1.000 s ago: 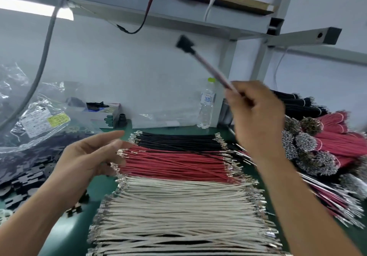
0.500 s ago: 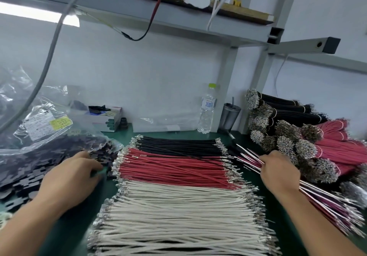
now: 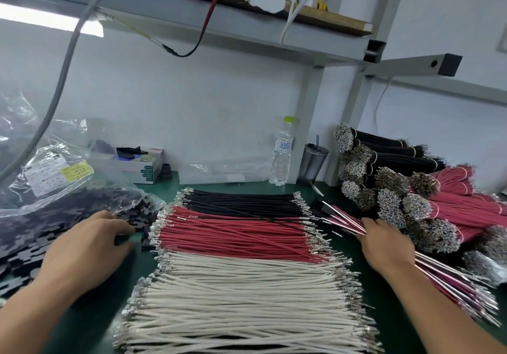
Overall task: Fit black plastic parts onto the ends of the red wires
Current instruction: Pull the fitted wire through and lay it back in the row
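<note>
While the left hand [image 3: 90,246] reaches into the pile of black plastic parts [image 3: 24,233] on the left of the green table [image 3: 115,298], its fingers curl down over the pieces by the edge of the clear bag [image 3: 55,178]. I cannot tell if it has pinched one yet, because the fingertips are hidden.

On the other side, the right hand [image 3: 384,241] rests on a bunch of finished wires [image 3: 345,218]. Its fingers bend over them, but I cannot tell if it grips them or only touches.

Between the two hands lie the red wires [image 3: 233,233], side by side in a neat row, with black wires [image 3: 241,202] behind them and white wires [image 3: 241,290] in front. Their shiny metal ends stick out on both sides.

To do this step well, I think the person should pick up just one black part, not a clump. Then take one red wire from the top of the row, so the rest stay tidy. Line the metal end up straight with the hole and push gently until it sits snug. A crooked push could bend the tip.
</note>
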